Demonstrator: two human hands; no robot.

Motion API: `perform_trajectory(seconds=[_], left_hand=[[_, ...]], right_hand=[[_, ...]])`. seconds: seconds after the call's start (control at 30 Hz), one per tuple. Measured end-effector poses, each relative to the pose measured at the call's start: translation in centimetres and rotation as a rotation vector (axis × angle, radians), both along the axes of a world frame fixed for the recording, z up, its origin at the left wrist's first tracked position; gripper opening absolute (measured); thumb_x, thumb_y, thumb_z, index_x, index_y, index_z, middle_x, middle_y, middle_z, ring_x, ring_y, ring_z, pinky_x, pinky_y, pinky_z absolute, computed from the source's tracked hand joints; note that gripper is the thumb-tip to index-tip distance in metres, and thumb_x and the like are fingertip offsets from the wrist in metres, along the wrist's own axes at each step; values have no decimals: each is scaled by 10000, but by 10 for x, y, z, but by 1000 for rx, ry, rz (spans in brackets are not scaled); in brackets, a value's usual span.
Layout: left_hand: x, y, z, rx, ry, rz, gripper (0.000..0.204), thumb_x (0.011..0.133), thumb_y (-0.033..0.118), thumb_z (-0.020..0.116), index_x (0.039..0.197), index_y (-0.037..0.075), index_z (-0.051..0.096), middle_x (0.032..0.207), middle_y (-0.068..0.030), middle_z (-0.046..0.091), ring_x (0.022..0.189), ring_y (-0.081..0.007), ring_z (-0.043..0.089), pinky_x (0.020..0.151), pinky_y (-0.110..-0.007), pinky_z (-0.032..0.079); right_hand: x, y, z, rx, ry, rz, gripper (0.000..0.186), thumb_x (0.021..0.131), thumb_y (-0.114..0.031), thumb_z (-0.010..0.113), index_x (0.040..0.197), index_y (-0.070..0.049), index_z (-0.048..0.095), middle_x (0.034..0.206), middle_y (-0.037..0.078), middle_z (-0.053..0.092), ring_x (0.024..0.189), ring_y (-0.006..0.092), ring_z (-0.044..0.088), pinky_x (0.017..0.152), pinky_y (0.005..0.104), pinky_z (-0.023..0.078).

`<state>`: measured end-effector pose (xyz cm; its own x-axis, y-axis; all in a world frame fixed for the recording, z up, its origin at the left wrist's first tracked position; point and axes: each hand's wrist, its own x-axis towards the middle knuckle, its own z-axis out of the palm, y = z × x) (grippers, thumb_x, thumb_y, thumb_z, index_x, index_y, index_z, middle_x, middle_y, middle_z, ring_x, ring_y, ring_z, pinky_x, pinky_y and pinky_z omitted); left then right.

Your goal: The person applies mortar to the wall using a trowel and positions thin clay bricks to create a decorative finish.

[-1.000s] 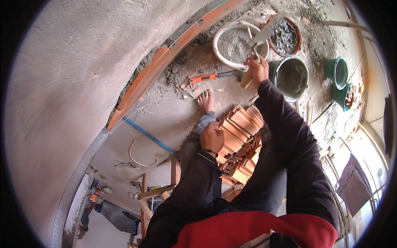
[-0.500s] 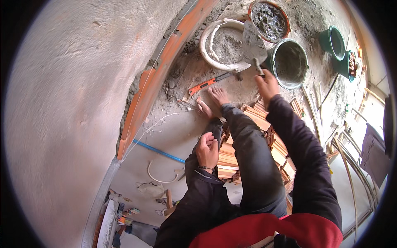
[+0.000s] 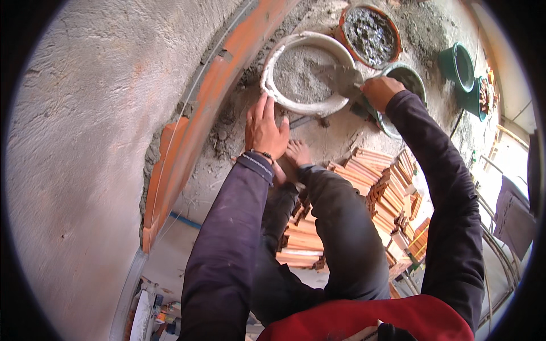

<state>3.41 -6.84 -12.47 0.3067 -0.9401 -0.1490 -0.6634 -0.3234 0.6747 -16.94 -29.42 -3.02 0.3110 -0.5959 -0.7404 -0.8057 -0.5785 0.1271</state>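
Note:
A pale round basin [image 3: 273, 94] of dry grey powder [image 3: 301, 74] stands on the floor ahead of me. My left hand [image 3: 267, 132] is open, its stretched fingertips at the basin's near left rim. Closed around a trowel's handle, my right hand [image 3: 382, 92] is at the basin's right side. The trowel's grey-smeared blade [image 3: 348, 83] reaches over the right rim, its tip at the powder. Below the basin a hammer's dark shaft [image 3: 301, 121] shows, its grip hidden behind my left hand.
An orange-rimmed tub of wet grey mix [image 3: 371, 35] is behind the basin. A green bucket [image 3: 410, 79] stands partly behind my right hand; two more green buckets [image 3: 456, 67] are farther right. Brick pieces [image 3: 304, 241] are stacked around my legs. Left runs a low orange brick row [image 3: 190, 133] with a string.
My left hand has moved from my knee forward to the basin's rim. My right hand has moved forward, bringing the trowel blade to the powder. The basin sits slightly farther left in view.

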Motion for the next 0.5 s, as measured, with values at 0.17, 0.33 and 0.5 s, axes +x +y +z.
perform_trajectory(seconds=[0.17, 0.33, 0.5], left_hand=[[7, 1, 45, 115, 1, -164, 611, 856, 254, 634, 1368, -23, 451, 1457, -217, 383, 1276, -405, 435, 1077, -452, 356], [6, 17, 118, -32, 70, -314, 420, 873, 180, 584, 1253, 4, 557, 1240, -199, 587, 1130, -373, 560, 991, -451, 435], [11, 49, 135, 10, 119, -370, 385, 875, 156, 583, 1233, 14, 559, 1214, -190, 602, 1105, -373, 575, 986, -453, 435]], right_hand=[[10, 1, -30, 16, -11, 72, 370, 956, -344, 497, 1028, -56, 716, 1033, 199, 697, 962, 366, 682, 841, 467, 530], [-19, -5, -72, 22, -124, 307, 263, 875, -259, 559, 981, -84, 725, 837, 176, 691, 874, 369, 689, 748, 454, 553], [-40, 0, -55, -12, -359, 117, 350, 886, -367, 574, 892, -41, 700, 802, 195, 677, 836, 382, 670, 745, 443, 531]])
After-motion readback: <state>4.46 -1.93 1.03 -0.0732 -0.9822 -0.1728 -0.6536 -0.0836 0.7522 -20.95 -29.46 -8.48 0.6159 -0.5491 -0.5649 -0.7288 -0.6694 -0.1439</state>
